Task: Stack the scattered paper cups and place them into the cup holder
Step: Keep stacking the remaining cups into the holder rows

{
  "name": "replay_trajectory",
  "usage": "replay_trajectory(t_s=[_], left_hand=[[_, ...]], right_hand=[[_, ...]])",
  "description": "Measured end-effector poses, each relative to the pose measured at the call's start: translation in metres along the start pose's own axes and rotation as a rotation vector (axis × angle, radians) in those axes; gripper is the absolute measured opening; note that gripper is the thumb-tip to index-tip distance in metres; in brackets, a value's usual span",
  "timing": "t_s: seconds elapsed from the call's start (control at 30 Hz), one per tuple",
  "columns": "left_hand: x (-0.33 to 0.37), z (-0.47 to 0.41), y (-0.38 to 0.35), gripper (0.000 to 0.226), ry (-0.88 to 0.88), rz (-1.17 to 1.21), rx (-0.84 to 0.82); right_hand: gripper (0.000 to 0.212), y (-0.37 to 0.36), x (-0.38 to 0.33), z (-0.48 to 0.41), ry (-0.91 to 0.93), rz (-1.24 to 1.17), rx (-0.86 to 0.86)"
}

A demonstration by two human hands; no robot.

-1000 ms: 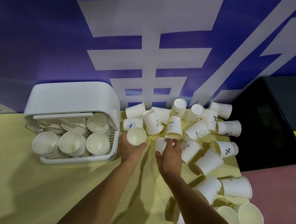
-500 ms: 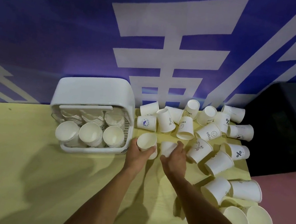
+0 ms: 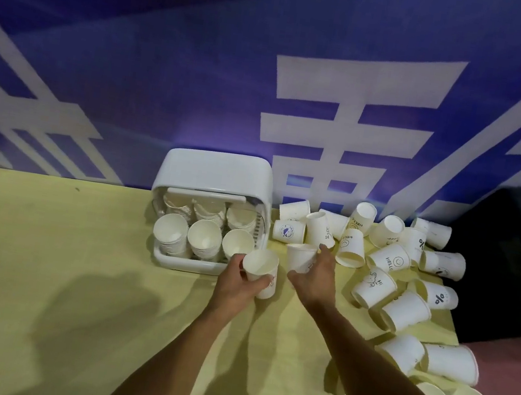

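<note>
Paper cups: light, thin-walled, crushable; best held mid-wall. Left hand (image 3: 241,284) grasped stacked cups (image 3: 260,271); right hand (image 3: 314,278) grasped single cup (image 3: 300,256).

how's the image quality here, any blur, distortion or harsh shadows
Head view: wide-angle distortion bends the yellow table edge and wall lettering; dim, bluish light; soft dark shadows of the arms fall on the table toward the left, below the cup holder; slight softness around the left hand and right hand, print on the scattered cups is partly legible.
</note>
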State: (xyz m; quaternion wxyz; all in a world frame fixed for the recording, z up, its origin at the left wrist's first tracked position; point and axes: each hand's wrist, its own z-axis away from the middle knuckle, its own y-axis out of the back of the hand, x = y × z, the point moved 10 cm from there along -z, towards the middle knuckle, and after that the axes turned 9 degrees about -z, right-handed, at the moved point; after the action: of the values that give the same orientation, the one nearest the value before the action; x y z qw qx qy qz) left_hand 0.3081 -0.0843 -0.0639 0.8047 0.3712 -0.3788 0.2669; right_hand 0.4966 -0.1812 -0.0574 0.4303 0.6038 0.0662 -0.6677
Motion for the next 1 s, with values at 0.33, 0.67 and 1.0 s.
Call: replay_trajectory(t_s=[0.33,0.67,1.0], left_hand=[[-0.027,0.001,0.065,0.058,0.012,-0.058,0.058],[-0.051,0.004,0.084,0.062,0.032,-0.025,0.004],[-0.070,0.003,0.106,0.068,0.041,-0.032,-0.035]], right_hand=[[0.091,-0.048,-0.077,0.011,0.177,-0.151,-0.114],[0.082,-0.083,-0.098,0.029,0.273,-0.136,-0.146],[0.086,-0.104,-0.101,0.027,0.301,-0.042,-0.120]])
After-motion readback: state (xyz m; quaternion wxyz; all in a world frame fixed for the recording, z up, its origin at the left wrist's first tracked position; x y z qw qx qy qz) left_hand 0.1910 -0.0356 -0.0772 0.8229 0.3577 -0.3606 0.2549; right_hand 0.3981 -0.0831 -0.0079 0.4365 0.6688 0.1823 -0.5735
